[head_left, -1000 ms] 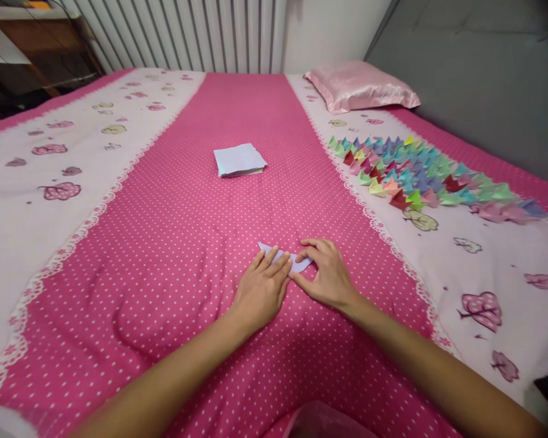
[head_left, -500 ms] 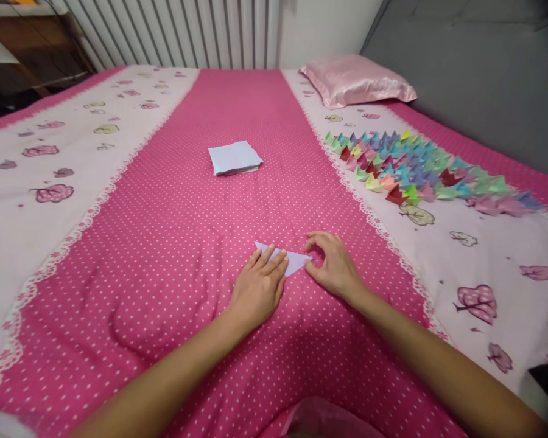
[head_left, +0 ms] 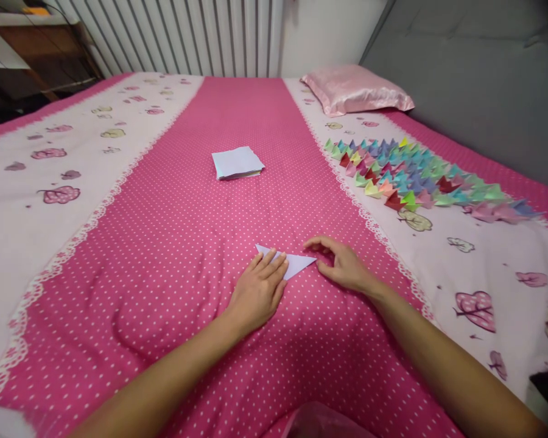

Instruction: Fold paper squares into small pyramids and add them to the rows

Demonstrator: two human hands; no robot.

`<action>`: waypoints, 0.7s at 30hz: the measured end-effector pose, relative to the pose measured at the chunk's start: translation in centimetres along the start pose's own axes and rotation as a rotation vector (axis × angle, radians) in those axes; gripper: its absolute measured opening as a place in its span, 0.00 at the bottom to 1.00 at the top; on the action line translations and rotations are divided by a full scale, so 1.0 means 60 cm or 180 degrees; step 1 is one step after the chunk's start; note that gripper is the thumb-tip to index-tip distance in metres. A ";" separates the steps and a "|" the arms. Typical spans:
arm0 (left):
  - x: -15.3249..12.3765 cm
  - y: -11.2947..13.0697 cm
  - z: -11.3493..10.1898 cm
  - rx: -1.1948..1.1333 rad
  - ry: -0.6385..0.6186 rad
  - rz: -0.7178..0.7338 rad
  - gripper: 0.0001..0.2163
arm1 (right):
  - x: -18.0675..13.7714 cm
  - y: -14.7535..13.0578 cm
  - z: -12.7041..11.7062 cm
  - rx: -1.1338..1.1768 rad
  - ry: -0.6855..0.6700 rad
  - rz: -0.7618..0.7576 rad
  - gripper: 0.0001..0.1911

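A pale lilac sheet of paper (head_left: pixel 298 265), folded into a triangle, lies on the pink dotted bedspread (head_left: pixel 173 243). My left hand (head_left: pixel 261 286) rests flat across its left part, fingers stretched out and pressing it down, so that part is mostly hidden. Beside the triangle's right tip is my right hand (head_left: pixel 342 264), fingers curved with a gap between thumb and forefinger. Nothing shows in that gap, and the thumb is very close to the paper's tip.
Farther ahead lies a stack of square paper (head_left: pixel 238 162). On the right, several rows of small folded paper boats (head_left: pixel 406 173) in many colours cover the white strip. A pink satin pillow (head_left: pixel 356 90) sits at the back right, by a grey headboard (head_left: pixel 466 79).
My right hand has drawn slightly right, off the triangle's tip, which now shows fully. The left hand stays flat on the paper. The view has shifted slightly.
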State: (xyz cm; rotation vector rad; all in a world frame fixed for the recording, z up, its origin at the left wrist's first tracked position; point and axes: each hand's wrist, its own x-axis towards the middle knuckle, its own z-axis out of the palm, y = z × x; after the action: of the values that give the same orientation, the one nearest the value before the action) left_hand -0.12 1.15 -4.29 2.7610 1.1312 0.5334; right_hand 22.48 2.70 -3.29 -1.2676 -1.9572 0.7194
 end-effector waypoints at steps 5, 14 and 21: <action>-0.008 -0.003 0.002 -0.0262 0.0491 0.0005 0.20 | -0.003 -0.012 0.012 -0.0170 0.0019 -0.0501 0.15; -0.014 0.003 0.001 -0.0431 0.1532 -0.0069 0.07 | -0.014 -0.039 0.037 -0.0081 0.0788 -0.1039 0.06; -0.010 -0.003 -0.020 -0.1341 0.1949 -0.0220 0.09 | -0.017 -0.070 0.035 -0.0089 0.1119 -0.0898 0.21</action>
State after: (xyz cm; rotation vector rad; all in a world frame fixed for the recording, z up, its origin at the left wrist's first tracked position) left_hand -1.09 0.84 -3.35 2.2344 1.0384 1.4807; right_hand 18.81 0.04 -1.65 -1.0240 -1.8064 0.3057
